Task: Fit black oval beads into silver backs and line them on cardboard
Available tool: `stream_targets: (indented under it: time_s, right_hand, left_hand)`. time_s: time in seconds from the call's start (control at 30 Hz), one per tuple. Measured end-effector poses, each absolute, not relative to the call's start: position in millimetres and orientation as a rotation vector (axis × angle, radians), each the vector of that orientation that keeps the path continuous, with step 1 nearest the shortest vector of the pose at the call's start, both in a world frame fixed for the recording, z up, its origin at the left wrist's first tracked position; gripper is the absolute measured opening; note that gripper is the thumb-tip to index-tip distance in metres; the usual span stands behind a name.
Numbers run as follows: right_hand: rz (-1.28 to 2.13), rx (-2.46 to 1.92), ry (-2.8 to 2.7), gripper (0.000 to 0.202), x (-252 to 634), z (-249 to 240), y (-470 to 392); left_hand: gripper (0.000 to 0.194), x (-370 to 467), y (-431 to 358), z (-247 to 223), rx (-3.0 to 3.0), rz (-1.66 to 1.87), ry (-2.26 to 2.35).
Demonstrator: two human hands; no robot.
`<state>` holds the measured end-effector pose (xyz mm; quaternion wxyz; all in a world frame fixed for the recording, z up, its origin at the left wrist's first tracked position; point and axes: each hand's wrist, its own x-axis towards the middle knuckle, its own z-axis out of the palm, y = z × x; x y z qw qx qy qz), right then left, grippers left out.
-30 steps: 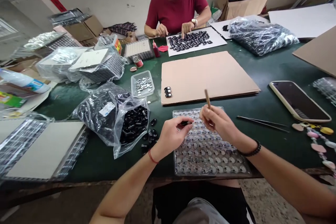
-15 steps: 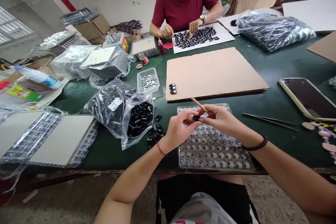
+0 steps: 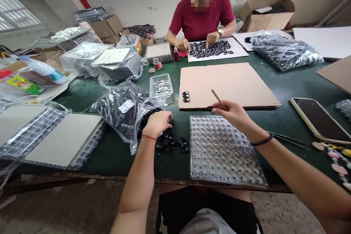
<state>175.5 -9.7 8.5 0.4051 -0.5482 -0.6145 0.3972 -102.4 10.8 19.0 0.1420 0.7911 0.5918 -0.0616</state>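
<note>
My right hand (image 3: 230, 113) is closed around a thin wooden stick (image 3: 217, 97), with a small glossy black piece (image 3: 211, 109) at its fingertips. It hovers over the far edge of a clear plastic tray (image 3: 227, 181) filled with rows of small round pieces. My left hand (image 3: 158, 122) has bent fingers, with a gap between thumb and forefinger, at the mouth of a plastic bag (image 3: 112, 106) of black pieces. Just below that hand, loose oval black pieces (image 3: 166, 142) lie on the green table. Part of the bag's mouth is hidden by the hand.
Three black pieces (image 3: 186, 97) sit on a cardboard sheet (image 3: 227, 80). A clear tub (image 3: 151, 88) holds small silvery parts. Tweezers (image 3: 290, 139) and a phone (image 3: 320, 120) lie at right. Opposite, a co-worker's hands (image 3: 212, 39) touch black pieces on a white board.
My left hand has left the right hand and moved left to the bag and loose pieces. The right hand keeps the stick and black piece. The view has shifted slightly.
</note>
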Motion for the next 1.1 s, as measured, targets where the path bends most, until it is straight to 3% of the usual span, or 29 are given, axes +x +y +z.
stream_targets:
  time_s: [0.2,0.47,0.77,1.0,1.1]
  right_hand:
    - [0.625,-1.416,-1.983,0.016,125.0,6.2,102.4]
    - [0.634,-1.458,-2.169,0.009,95.0,-23.1,179.2]
    - [0.577,-1.443,-1.986,0.014,99.1,-18.1,163.1]
    - [0.469,-1.42,-1.73,0.049,158.4,17.9,86.5]
    - [0.461,-1.445,-1.679,0.052,189.9,11.8,35.7]
  left_hand:
    - [0.025,-104.3,11.5,15.6,2.321,-0.142,1.579]
    - [0.018,-94.5,4.9,13.8,2.353,0.101,1.586]
    - [0.018,-69.5,-3.9,7.4,2.476,0.262,1.515]
    - [0.019,-56.6,-9.4,10.8,2.424,0.45,1.468]
    - [0.022,-53.7,-13.3,19.3,2.347,0.627,1.402]
